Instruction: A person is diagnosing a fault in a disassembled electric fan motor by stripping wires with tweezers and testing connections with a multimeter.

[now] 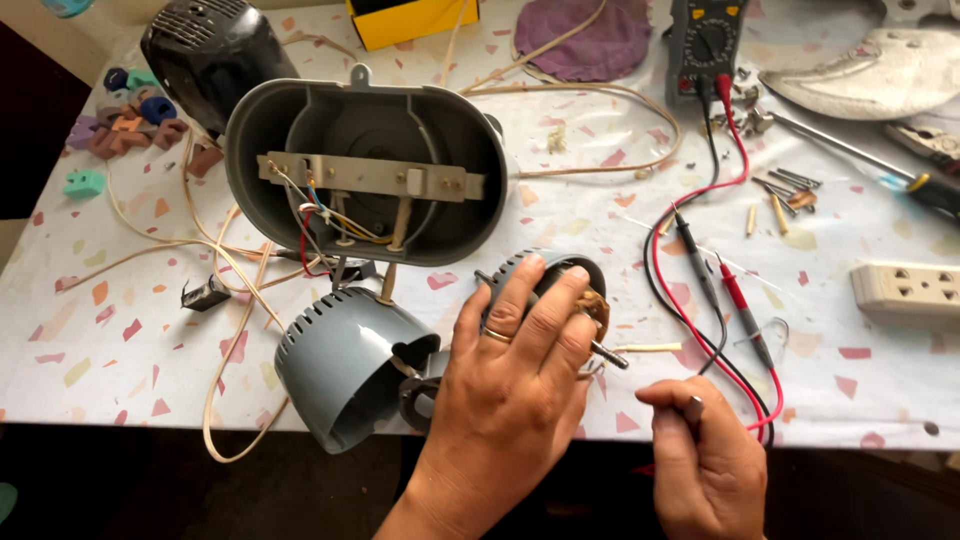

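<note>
My left hand clasps a small grey fan motor from above; copper windings and a metal shaft stick out on its right. My right hand is closed around a thin dark tool whose tip shows above the fingers, just right of the shaft. A grey vented motor housing lies on its side to the left of my left hand. Behind it stands the open grey oval fan base, with a metal bar and coloured wires inside.
Red and black multimeter probes and their leads lie right of the motor, running to the multimeter at the back. A white power strip, screws, a screwdriver, cream cable loops and a black cover surround the work.
</note>
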